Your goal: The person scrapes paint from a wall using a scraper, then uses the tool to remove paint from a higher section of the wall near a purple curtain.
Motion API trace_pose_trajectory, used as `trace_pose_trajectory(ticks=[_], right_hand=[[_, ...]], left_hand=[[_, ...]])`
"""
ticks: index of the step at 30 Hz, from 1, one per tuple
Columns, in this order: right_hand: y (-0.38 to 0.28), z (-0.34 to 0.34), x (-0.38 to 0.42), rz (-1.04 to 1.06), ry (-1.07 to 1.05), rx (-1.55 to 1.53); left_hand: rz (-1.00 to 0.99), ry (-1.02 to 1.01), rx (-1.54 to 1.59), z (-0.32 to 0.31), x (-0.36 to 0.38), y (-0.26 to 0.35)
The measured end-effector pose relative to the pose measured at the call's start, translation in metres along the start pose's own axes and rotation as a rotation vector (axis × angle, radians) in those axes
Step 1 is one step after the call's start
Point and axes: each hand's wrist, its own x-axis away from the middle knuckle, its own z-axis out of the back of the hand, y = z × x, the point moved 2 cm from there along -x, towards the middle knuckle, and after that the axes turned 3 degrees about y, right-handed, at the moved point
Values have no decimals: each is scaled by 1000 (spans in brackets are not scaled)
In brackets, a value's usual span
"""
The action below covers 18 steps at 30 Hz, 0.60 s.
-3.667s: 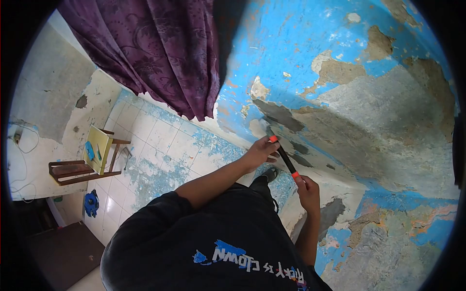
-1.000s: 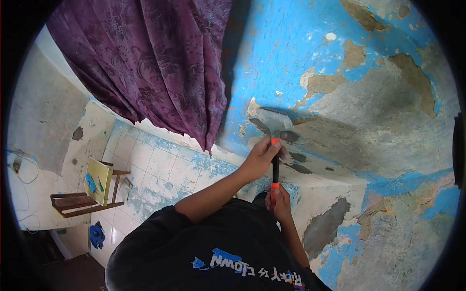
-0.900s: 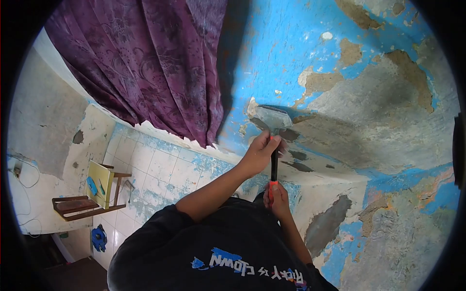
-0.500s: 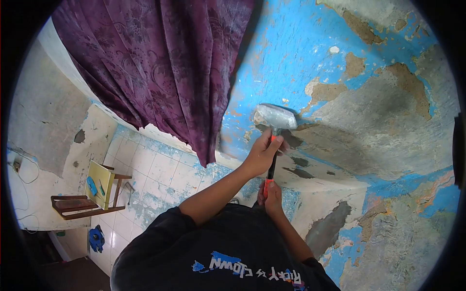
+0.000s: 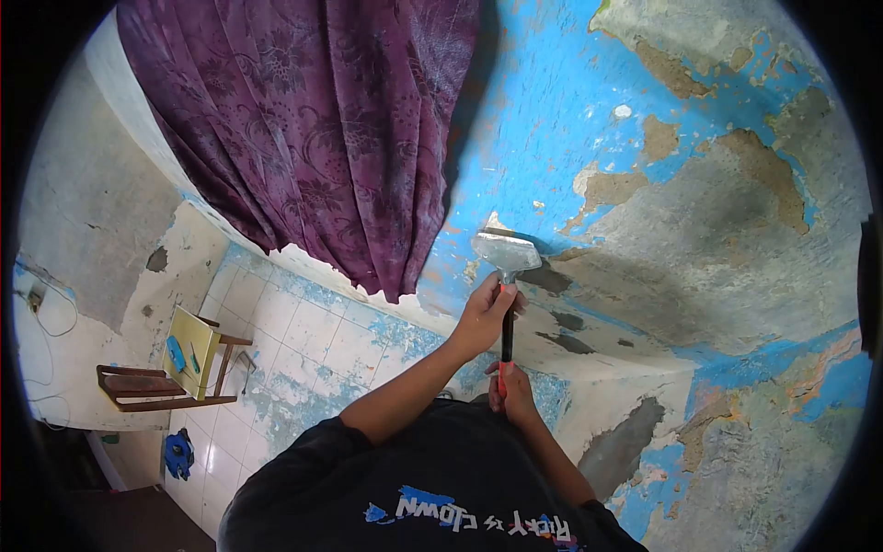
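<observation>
A long-handled scraper (image 5: 509, 252) with a wide grey head and a black and red handle is held in both hands. Gripping the handle just below the head is my left hand (image 5: 486, 317). Lower down, my right hand (image 5: 517, 388) wraps round the red end of the handle. The scraper's blade edge is at the blue painted wall (image 5: 543, 120), just under a small pale patch (image 5: 496, 222). Around it the paint is flaking, with bare grey plaster (image 5: 708, 248) exposed to the right.
A purple patterned curtain (image 5: 313, 138) hangs close to the left of the scraper. Behind on the tiled floor (image 5: 294, 317), scattered with paint flakes, stands a wooden chair (image 5: 198, 345) with a blue item (image 5: 176, 352) on its seat. A dark blue bundle (image 5: 179, 454) lies beside it.
The scraper has moved down the view toward my body and slightly left, both hands moving with it. A pale patch now shows just above the blade.
</observation>
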Motion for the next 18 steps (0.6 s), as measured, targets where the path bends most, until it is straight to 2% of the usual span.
trace_pose_trajectory(ticks=[6, 9, 16, 18], right_hand=[[-6, 15, 7, 11, 2, 91], [-5, 20, 12, -39, 9, -6], [1, 26, 28, 48, 68, -77], [-5, 26, 26, 53, 53, -43]], left_hand=[[-51, 81, 38, 4, 12, -1], [-58, 123, 14, 1, 19, 5], [86, 47, -11, -33, 14, 10], [136, 85, 86, -37, 12, 10]])
